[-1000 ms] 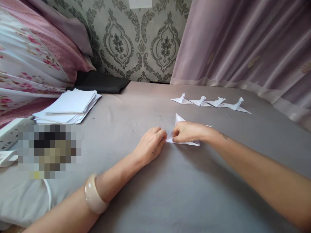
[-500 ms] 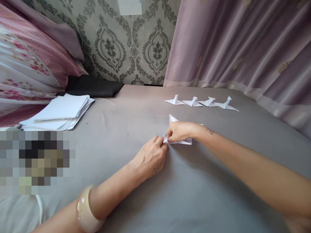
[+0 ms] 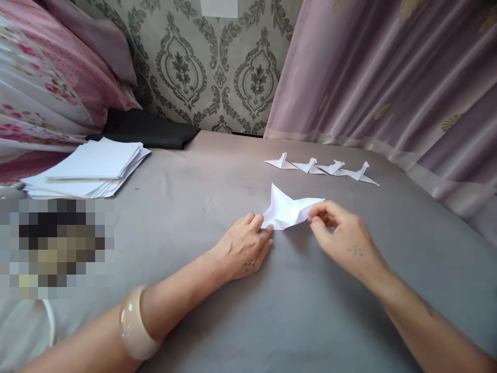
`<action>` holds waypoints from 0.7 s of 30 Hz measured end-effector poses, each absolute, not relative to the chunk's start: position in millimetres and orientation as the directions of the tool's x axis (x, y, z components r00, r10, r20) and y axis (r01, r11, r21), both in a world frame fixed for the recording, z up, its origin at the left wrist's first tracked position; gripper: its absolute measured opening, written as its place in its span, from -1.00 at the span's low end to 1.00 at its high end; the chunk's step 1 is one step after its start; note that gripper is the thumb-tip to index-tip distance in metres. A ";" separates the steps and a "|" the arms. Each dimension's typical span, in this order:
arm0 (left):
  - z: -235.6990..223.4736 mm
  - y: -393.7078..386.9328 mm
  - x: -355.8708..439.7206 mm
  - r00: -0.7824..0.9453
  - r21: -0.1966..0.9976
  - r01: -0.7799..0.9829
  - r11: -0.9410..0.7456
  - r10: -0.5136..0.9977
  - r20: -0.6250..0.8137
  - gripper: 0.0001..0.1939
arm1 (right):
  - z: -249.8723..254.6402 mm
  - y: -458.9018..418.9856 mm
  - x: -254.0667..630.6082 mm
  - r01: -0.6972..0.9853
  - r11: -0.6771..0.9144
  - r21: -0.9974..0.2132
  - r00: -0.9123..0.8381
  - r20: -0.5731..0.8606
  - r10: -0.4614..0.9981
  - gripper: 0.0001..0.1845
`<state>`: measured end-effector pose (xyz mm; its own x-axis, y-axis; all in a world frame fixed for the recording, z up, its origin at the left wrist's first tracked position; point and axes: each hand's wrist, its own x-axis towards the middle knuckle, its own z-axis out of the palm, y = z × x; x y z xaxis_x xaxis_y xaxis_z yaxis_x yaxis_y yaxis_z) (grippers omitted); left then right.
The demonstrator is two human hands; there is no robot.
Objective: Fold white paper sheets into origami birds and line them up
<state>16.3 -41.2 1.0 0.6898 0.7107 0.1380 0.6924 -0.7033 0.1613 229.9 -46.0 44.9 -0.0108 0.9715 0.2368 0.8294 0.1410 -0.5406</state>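
A creased sheet of white paper (image 3: 285, 207), partly folded with its points standing up, rests on the grey cloth in front of me. My left hand (image 3: 248, 243) is closed on its near left corner, the fingers pressing it down against the cloth. At the right edge of the paper, my right hand (image 3: 341, 233) pinches the rim between thumb and forefinger. The left fingertips hide part of that left corner.
Several folded paper birds (image 3: 310, 166) stand in a row at the back right. A stack of white paper (image 3: 89, 163) lies at the left, beside a black folded item (image 3: 151, 129). A pinkish curtain (image 3: 349, 77) hangs along the right.
My right hand has moved from the paper's left corner to its right edge, uncovering the middle of the sheet. The left hand has kept its hold. The view has shifted slightly.
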 end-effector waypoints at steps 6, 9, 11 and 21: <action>-0.7 -40.4 16.6 0.689 0.151 0.693 -0.705 0.709 0.152 -0.58 | 5.6 -56.0 210.9 0.792 0.249 -0.557 -0.161 0.203 0.966 -0.86; -1.9 -38.6 16.5 0.696 0.143 0.681 -0.718 0.696 0.177 -0.58 | 1.4 -53.3 203.4 0.837 0.246 -0.489 -0.156 0.217 0.964 -0.89; -2.5 -37.5 16.8 0.696 0.142 0.680 -0.720 0.694 0.186 -0.60 | 1.4 -52.9 200.3 0.876 0.249 -0.414 -0.162 0.233 0.959 -0.90; -1.3 -39.3 14.7 0.674 0.203 0.686 -0.699 0.715 0.184 -0.63 | -7.8 -64.2 198.6 0.873 0.353 -0.336 -0.260 0.292 0.921 -0.68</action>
